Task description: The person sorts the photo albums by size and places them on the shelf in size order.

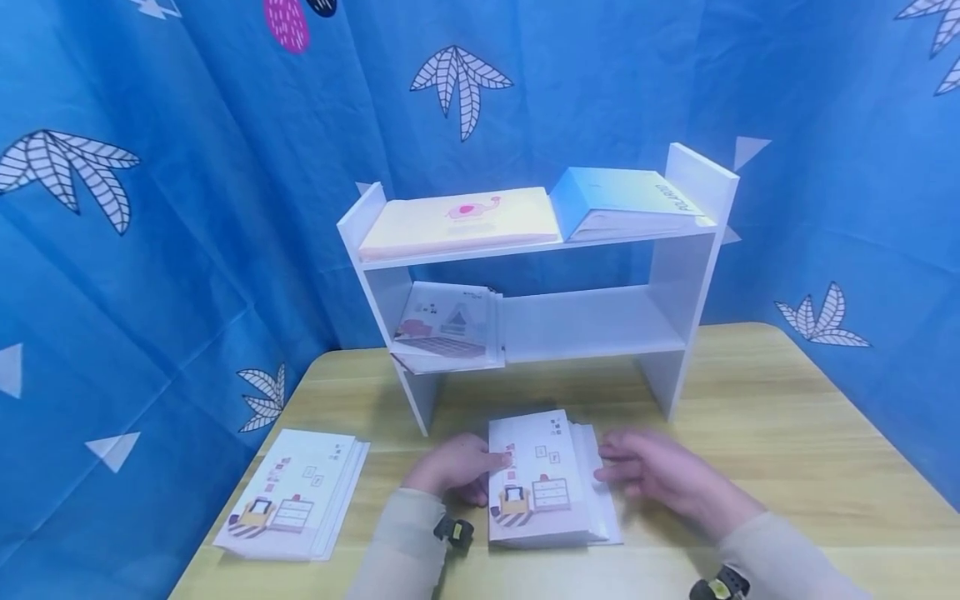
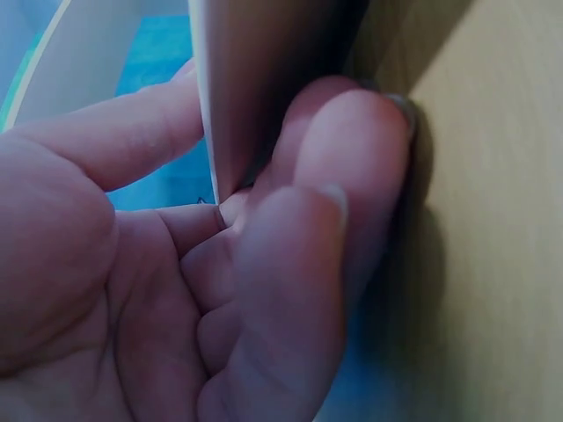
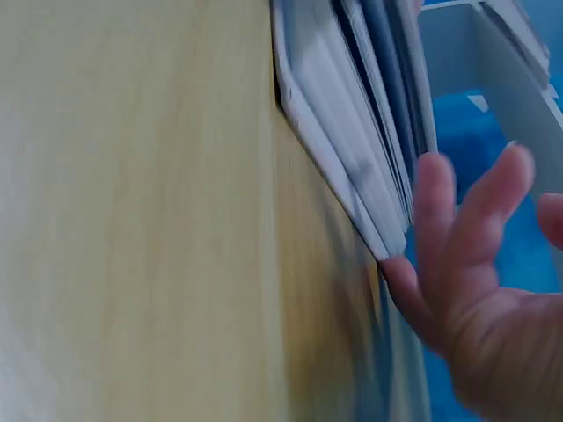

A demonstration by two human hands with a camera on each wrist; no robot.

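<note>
A stack of thin white booklets (image 1: pixel 536 521) with a drawn room on its cover lies on the table in the head view, its lower booklets fanned out to the right. My left hand (image 1: pixel 459 467) grips its left edge, thumb on the cover and fingers curled underneath; the left wrist view shows the booklet edge (image 2: pixel 208 114) between thumb and fingers. At the stack's right side is my right hand (image 1: pixel 660 471), fingers extended. In the right wrist view its fingertips (image 3: pixel 435 176) are at the corner of the layered pages (image 3: pixel 352 141), and no finger curls round them.
A second booklet stack (image 1: pixel 318 500) lies at the table's left. Behind stands a white two-tier shelf (image 1: pixel 592 325). On its top are a pink-elephant book (image 1: pixel 457 221) and a blue binder (image 1: pixel 630 196); below, booklets (image 1: pixel 442 321) overhang the front edge. A blue curtain (image 1: pixel 570 100) hangs behind.
</note>
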